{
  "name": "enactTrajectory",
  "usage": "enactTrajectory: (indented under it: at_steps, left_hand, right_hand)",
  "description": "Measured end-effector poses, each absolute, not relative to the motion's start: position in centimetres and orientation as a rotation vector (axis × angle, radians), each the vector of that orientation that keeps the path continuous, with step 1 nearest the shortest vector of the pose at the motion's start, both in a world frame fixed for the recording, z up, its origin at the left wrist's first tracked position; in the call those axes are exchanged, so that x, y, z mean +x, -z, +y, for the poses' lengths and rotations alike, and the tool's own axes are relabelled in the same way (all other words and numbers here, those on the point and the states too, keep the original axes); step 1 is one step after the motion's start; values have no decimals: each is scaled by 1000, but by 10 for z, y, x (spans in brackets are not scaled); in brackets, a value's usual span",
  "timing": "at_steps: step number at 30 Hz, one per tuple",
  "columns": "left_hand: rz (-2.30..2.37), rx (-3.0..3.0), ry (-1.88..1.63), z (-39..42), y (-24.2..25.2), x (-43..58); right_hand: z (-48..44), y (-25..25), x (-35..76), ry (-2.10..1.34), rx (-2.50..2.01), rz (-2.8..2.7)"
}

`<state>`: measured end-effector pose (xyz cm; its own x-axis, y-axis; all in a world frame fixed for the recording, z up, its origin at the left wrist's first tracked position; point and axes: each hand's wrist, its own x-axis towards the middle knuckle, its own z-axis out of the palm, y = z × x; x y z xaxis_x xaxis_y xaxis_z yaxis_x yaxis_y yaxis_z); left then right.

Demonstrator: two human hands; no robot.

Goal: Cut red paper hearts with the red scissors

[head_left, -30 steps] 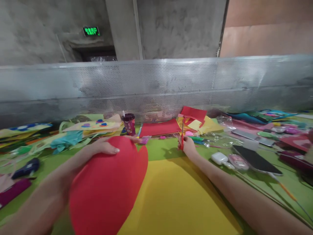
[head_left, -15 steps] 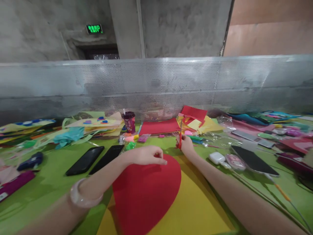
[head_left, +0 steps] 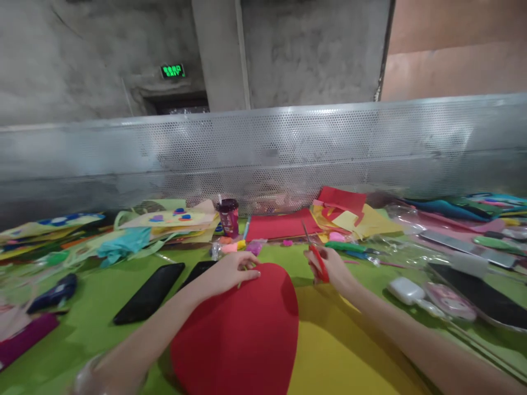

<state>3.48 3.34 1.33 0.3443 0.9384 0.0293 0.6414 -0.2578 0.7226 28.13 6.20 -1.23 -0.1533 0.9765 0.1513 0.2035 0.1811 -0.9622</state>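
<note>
Since the earlier frame, the broad, rounded piece of red paper or thin card (head_left: 247, 329) has turned, and the red-handled metal scissors (head_left: 320, 265) have tilted from nearly upright. The red piece lies nearest, overlapping a large flat yellow sheet (head_left: 349, 340) at its three o'clock. Its visible outline seems already cut into a smooth curve; the surface is plain. Its near end is out of view, so how much cutting remains I cannot tell. At twelve o'clock of it, the left hand (head_left: 228, 270) has its thumb over the edge; whether it pinches, I cannot tell. At two o'clock, the right hand (head_left: 334, 267) grips the scissors, blades apart from the red piece. Farther, at one o'clock, lies flat red sheet material (head_left: 280, 226).
</note>
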Motion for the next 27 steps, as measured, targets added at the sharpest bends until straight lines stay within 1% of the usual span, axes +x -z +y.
enactTrajectory:
  at_steps: [6,11,19,27]
  left_hand:
    - [1276,2034,-759,22,-25,15]
    - [1261,2074,-810,16,-33,12]
    - [1356,2110,-880,19,-37,5]
    - [1345,2080,-898,22,-37,4]
  right_hand:
    - [44,21,271,-1194,-1190,-1863]
    - [38,23,270,-1257,-1196,-1970]
    - [32,16,269,-1229,-1159,-2068]
    - [29,14,268,-1200,-1168,-2104]
